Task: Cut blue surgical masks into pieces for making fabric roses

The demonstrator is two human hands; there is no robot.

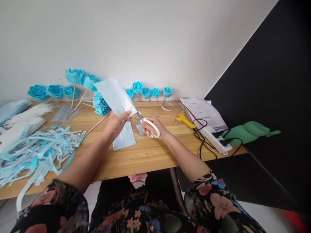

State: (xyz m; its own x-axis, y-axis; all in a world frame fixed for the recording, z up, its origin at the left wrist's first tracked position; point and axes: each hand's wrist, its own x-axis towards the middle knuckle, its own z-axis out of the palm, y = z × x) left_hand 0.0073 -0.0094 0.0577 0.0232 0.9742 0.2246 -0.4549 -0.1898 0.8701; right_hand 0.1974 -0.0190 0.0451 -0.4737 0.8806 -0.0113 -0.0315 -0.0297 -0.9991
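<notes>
My left hand pinches a pale blue sheet that looks like thin fabric, holding it up above the table. In my right hand is a pair of scissors with cream handles. Their blades reach the right edge of the sheet, close to my left fingertips; how far apart the blades stand is hard to see. Beneath my hands another pale blue piece lies on the wood. A small blue scrap is partly hidden behind my right hand.
Blue fabric flowers on sticks line the wall. Cut strips, thin wires and white sheets cover the left side. To the right are a tape roll, yellow glue gun, papers, power strip and green object.
</notes>
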